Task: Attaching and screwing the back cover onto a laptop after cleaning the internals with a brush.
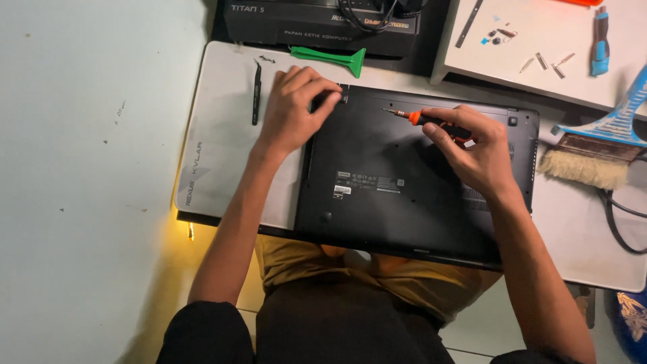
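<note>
Head view, looking down. Nearest the viewer, the person's lap in a mustard-yellow shirt and dark trousers fills the 6 o'clock edge, with both bare forearms reaching away toward 12 o'clock. Just beyond lies a black laptop, turned underside up on a pale work mat that covers the tabletop; its near edge overhangs the lap. The right hand rests on the laptop's base toward 2 o'clock, its fingers closed around the black handle of a small screwdriver with an orange collar; the thin shaft points toward 9 o'clock, lying almost flat just above the base, and whether its tip touches the surface cannot be told. The left hand lies at 11 o'clock, palm down on the laptop's far left corner, fingers curled narrow and pressing there, holding no tool. Just beside this hand, at its 9 o'clock, black tweezers lie on the mat. Farther off, at 12 o'clock, a green plastic pry tool lies before a dark box. At 3 o'clock a brush with pale bristles and a blue handle rests on the mat, and at 1 o'clock a white tray carries small loose parts and a blue-handled tool.
</note>
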